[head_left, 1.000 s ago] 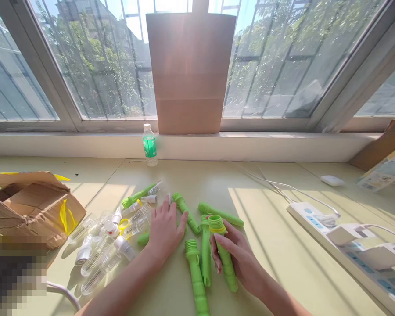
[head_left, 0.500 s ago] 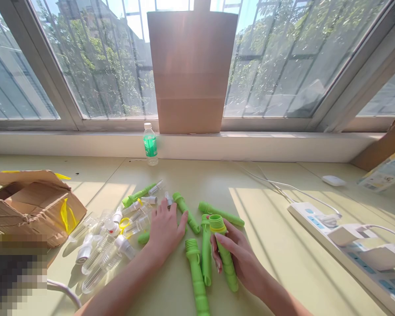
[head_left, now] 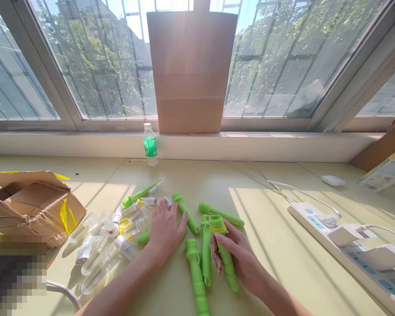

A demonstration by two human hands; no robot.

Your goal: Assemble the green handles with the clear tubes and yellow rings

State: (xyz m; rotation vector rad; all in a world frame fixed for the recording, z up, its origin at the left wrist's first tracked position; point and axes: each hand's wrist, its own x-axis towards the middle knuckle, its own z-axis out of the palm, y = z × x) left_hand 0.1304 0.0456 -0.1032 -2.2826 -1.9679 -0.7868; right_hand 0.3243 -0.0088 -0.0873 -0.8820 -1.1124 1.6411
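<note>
My right hand (head_left: 235, 248) is wrapped round a green plastic tube (head_left: 226, 259) with a threaded open top and a yellow ring below the thread. My left hand (head_left: 166, 232) lies palm down over the pile's right edge, thumb apart, fingertips bent onto a small white-ended clear piece (head_left: 168, 202) that they partly hide. Under that palm a green tube (head_left: 144, 238) shows only in part. Beside the left thumb is another green tube (head_left: 186, 213). More green tubes lie near the right hand: one behind (head_left: 222, 213), one left (head_left: 206, 252) and one in front (head_left: 197, 281).
Left of my left hand lies a heap of clear ribbed tubes (head_left: 100, 259) with white caps and a yellow ring (head_left: 124, 224). An open cardboard box (head_left: 36, 210) stands at far left. A bottle (head_left: 150, 145) stands near the sill. A power strip (head_left: 316, 228) with cords runs along the right.
My left fingertips have moved slightly, and the small white-ended piece has shifted a little toward me under them. The right hand and its green tube have stayed in place.
</note>
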